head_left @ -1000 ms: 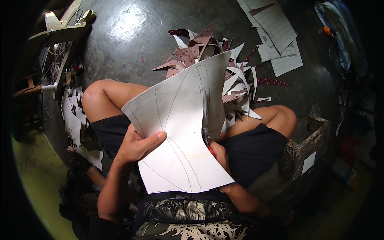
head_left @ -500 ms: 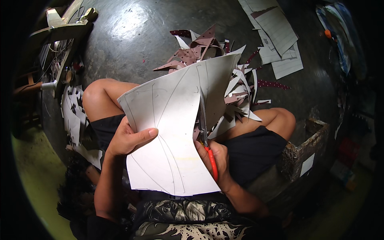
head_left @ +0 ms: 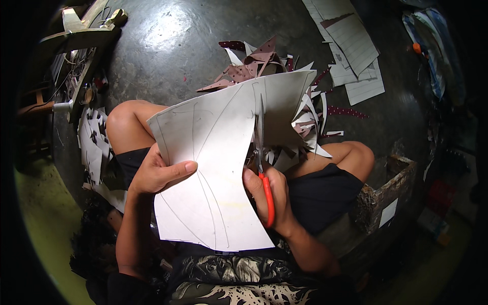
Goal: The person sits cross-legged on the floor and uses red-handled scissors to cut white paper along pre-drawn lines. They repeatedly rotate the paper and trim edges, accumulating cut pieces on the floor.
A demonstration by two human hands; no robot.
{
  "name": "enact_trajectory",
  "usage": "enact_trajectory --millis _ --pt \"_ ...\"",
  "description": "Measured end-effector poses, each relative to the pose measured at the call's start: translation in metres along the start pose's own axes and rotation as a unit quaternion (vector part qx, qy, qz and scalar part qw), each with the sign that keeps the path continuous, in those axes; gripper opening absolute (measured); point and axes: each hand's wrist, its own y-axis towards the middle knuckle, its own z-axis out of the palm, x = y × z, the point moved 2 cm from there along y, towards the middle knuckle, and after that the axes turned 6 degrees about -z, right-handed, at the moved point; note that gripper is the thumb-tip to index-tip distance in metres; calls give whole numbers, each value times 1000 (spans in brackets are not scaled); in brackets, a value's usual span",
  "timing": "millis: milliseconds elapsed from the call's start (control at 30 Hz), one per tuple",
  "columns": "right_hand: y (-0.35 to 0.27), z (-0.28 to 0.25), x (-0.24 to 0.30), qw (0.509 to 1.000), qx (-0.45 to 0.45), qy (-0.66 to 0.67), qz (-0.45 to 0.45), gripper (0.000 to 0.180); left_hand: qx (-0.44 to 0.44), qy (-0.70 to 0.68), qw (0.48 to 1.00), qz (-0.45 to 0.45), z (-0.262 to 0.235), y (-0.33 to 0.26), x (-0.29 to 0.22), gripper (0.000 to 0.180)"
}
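Note:
A large white sheet (head_left: 203, 147) with curved pencil lines is held up in front of me. My left hand (head_left: 161, 170) pinches its left edge, thumb on top and fingers hidden beneath. In my right hand (head_left: 274, 195) is a pair of red-handled scissors (head_left: 268, 201), blades pointing away from me. One blade lies over the sheet's upper part and the other is hidden below it. The cut runs along a drawn line up from the curved right edge. To the right of the cut, a flap of the sheet bends down in shadow.
Brown dotted and white offcuts (head_left: 254, 63) are heaped on the dark floor (head_left: 152, 66) beyond the sheet. Lined sheets (head_left: 356, 51) lie at the far right. More white scraps (head_left: 94, 147) sit by my left knee. A worn open box (head_left: 386, 190) stands beside my right knee.
The scissors have advanced a little up the sheet, and the upper blade now shows above the cut. The sheet has shifted slightly left and its right flap is spread wider.

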Motion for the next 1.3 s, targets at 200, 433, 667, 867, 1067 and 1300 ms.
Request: enact_trajectory --millis 200,433,667,867,1067,1300 --pt "4 1 1 1000 30 2 1 37 22 -6 1000 -11 -9 -1 -6 40" --pt "5 3 2 998 1 -37 -55 36 9 17 1000 -3 -4 -1 -8 38" --pt "7 3 10 1000 -2 -3 -7 42 8 14 1000 -24 -6 1 -17 31" --pt "12 5 0 999 -27 15 -8 52 12 13 999 -31 -2 0 -16 26" --pt "11 4 2 999 -30 32 -20 49 10 23 1000 -8 -2 1 -15 31" --pt "15 4 3 999 -19 31 -7 47 23 20 999 -21 -3 2 -13 29"
